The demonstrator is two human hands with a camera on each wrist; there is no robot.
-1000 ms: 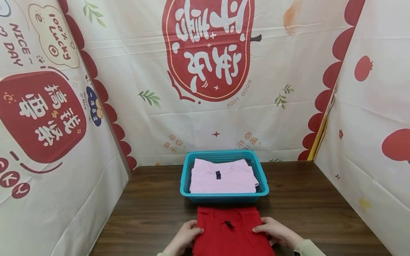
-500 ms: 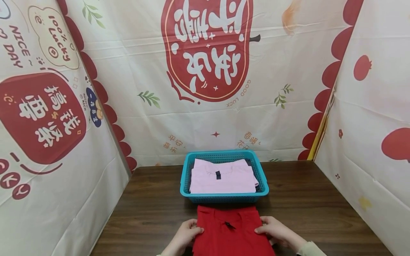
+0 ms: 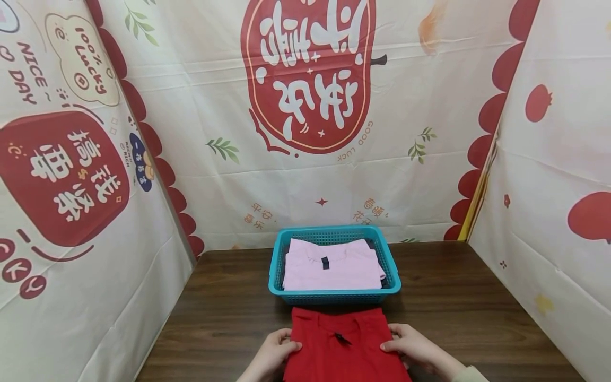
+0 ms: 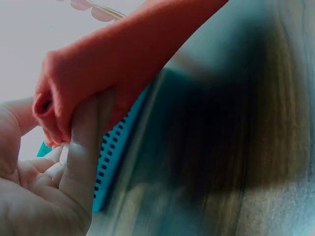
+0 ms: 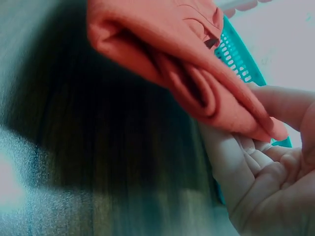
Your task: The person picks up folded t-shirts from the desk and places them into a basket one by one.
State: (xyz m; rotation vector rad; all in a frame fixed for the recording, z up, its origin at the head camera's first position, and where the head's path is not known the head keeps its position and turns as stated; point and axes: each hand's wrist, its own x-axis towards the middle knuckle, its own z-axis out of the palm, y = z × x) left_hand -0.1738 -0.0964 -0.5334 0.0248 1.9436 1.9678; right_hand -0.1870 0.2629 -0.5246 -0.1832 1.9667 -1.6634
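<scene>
Hands barely shifted, left hand (image 3: 272, 353) and right hand (image 3: 414, 347) pinching red garment (image 3: 341, 345), lower part cropped.

red garment's (image 3: 341, 345) near end cut off by head view's bottom edge, table (image 4: 236, 147) blurred in wrist views

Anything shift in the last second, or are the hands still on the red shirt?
Nothing visibly changed. The left hand and right hand still grip the folded red shirt by its edges, in front of the basket holding the pink shirt.
</scene>
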